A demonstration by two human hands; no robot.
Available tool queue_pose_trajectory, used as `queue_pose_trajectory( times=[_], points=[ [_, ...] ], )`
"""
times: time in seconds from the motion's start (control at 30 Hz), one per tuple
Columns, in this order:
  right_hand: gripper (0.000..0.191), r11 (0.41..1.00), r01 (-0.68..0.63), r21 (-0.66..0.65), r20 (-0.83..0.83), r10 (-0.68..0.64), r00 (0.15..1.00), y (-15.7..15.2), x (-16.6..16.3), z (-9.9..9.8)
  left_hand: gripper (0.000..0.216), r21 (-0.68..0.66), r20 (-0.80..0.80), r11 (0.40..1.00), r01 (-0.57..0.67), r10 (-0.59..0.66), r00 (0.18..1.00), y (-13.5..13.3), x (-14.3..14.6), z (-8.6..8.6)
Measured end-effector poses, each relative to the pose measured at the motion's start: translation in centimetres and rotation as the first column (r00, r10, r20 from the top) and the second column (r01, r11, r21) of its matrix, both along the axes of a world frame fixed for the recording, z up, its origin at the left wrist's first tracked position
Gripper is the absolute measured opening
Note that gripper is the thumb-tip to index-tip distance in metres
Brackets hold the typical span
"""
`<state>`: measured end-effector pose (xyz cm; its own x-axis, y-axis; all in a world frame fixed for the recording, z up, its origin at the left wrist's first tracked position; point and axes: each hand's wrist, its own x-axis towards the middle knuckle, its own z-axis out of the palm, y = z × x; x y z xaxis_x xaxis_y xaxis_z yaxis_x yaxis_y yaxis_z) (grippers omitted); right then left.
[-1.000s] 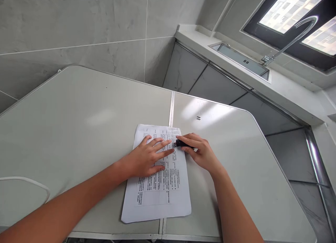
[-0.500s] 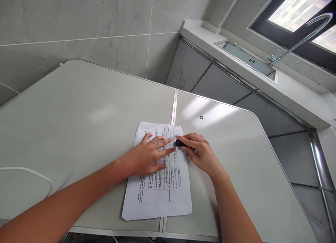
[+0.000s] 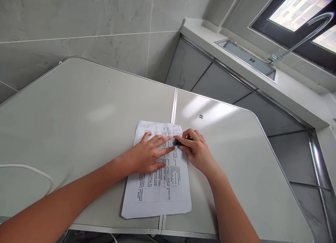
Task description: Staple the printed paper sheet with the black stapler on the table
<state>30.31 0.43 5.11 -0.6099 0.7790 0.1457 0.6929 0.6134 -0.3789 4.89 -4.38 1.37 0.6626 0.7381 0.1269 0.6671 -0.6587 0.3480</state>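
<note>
A white printed sheet of paper (image 3: 160,190) lies on the grey folding table (image 3: 78,110), across its middle seam. My left hand (image 3: 149,155) rests flat on the upper part of the sheet, fingers spread and pointing right. My right hand (image 3: 195,150) is closed around a small black tool (image 3: 181,142), perhaps a cutter or marker, whose tip meets the paper near its upper right edge, just beside my left fingertips. Most of the tool is hidden by my fingers.
A white cable (image 3: 26,169) loops on the table at the left. Grey tiled wall stands behind. To the right runs a counter with a steel sink (image 3: 244,57) and a curved tap (image 3: 299,36) under a window. Grey cabinet fronts (image 3: 210,82) fill the gap beyond the table's right edge.
My right hand has shifted slightly up and left along the paper's upper right edge with the black tool. My left hand stays pressed on the sheet.
</note>
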Motion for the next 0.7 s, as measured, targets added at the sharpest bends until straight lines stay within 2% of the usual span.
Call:
queue_pose_trajectory(
  times=[0.37, 0.7],
  points=[
    [0.048, 0.997, 0.007, 0.076, 0.125, -0.017, 0.992, -0.5, -1.4, 0.0, 0.064, -0.001, -0.032, 1.000, 0.023, -0.023, 0.999, 0.4, -0.4, 0.2],
    [0.041, 0.999, -0.007, -0.032, -0.068, 0.005, 0.998, 0.1, -0.1, 0.0, 0.061, 0.044, -0.119, 0.998, 0.051, -0.046, 0.992, 0.8, -0.7, 1.0]
  ],
)
